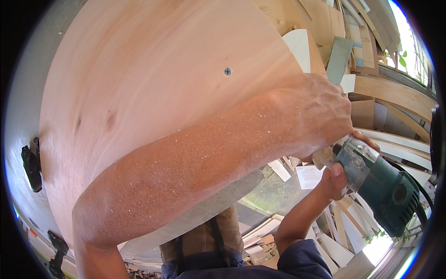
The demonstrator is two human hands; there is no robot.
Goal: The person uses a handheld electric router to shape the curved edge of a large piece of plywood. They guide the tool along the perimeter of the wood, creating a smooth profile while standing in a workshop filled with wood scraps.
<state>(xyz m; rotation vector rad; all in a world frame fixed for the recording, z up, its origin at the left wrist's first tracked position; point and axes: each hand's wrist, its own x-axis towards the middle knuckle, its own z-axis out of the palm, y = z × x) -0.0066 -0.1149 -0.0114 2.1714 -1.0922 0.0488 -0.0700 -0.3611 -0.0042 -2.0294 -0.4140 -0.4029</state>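
Router (376, 183) sat at the round panel's (153, 88) edge; your right hand (337, 179) gripped its body, your left hand (320, 111) seemingly clasped its top. You needed steady pressure along the curve.

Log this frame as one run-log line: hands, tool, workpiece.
left hand: on router front | right hand: gripping green router | workpiece: round plywood panel, screw in face | sawdust on forearm
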